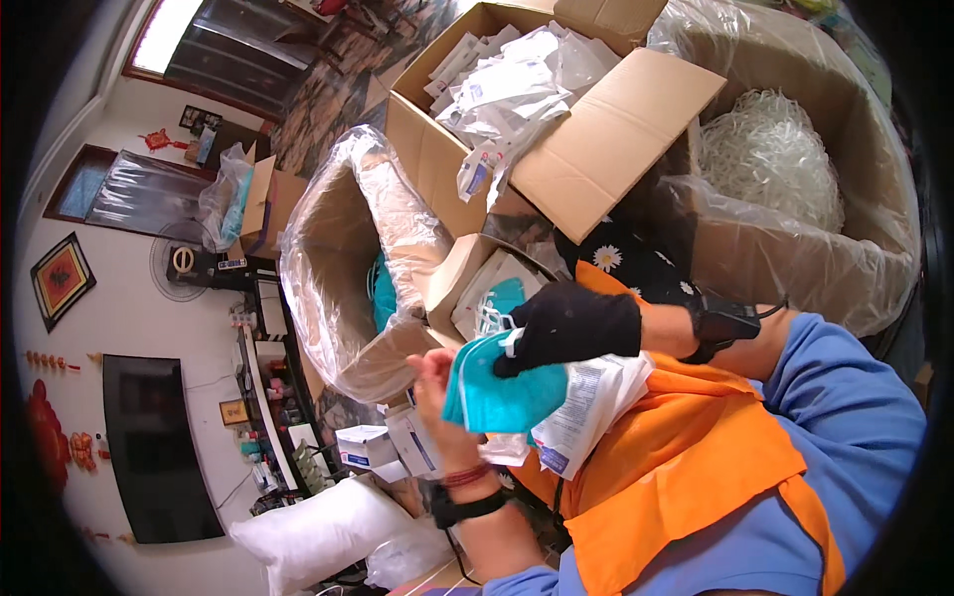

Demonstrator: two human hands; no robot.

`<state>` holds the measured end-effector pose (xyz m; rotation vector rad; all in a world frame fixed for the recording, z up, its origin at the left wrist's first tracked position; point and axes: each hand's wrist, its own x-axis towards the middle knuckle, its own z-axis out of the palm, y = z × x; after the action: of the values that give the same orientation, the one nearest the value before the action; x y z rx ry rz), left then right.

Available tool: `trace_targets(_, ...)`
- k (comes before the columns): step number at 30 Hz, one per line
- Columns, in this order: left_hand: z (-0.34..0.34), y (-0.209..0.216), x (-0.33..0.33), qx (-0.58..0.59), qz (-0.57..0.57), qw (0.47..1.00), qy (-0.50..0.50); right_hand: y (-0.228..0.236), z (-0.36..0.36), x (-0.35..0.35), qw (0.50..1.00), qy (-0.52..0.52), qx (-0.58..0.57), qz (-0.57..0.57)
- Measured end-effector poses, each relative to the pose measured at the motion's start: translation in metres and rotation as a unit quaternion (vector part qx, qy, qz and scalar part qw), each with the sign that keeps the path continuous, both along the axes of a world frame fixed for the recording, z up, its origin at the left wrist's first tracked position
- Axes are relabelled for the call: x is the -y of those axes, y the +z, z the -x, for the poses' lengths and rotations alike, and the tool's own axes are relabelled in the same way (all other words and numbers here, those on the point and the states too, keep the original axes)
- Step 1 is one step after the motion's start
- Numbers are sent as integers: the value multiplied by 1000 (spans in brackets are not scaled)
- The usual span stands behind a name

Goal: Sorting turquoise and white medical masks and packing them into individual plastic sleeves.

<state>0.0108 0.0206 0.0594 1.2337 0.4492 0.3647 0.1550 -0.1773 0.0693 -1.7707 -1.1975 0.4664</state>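
A teal face mask (pixel 497 394), cup-shaped with white straps, is held up before me. My right hand (pixel 576 326), in a black glove, pinches its upper edge near the white straps. Bare, my left hand (pixel 437 397) is behind the mask's left side with its fingers stretched out; the mask hides part of the palm. Just beyond the hands stands a small carton (pixel 452 273) with another teal mask (pixel 505 295) and white packets inside. White printed packaging (pixel 593 402) lies on my orange apron (pixel 686 457) under the right hand.
A plastic-lined box (pixel 343 328) holds more teal masks. Farther off, an open carton (pixel 596 139) is heaped with white packets. At right, a lined carton (pixel 795 243) contains a pile of clear-white strands (pixel 770 154). Small white boxes (pixel 368 447) and a white pillow-like bag (pixel 323 526) lie left.
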Motion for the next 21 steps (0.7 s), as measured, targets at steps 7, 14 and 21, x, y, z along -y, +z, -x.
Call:
trace_targets(7, -26, 77, 55, -155, -560, 791, -192, -13, 3, -4, 995, 10, 83, -47)
trace_targets(14, -20, 58, 44, -172, -486, 844, -147, 6, -17, 17, 981, 140, -80, 110)
trace_targets(21, -27, 56, 61, -98, -589, 797, -93, -17, 2, 5, 993, -50, -11, -104)
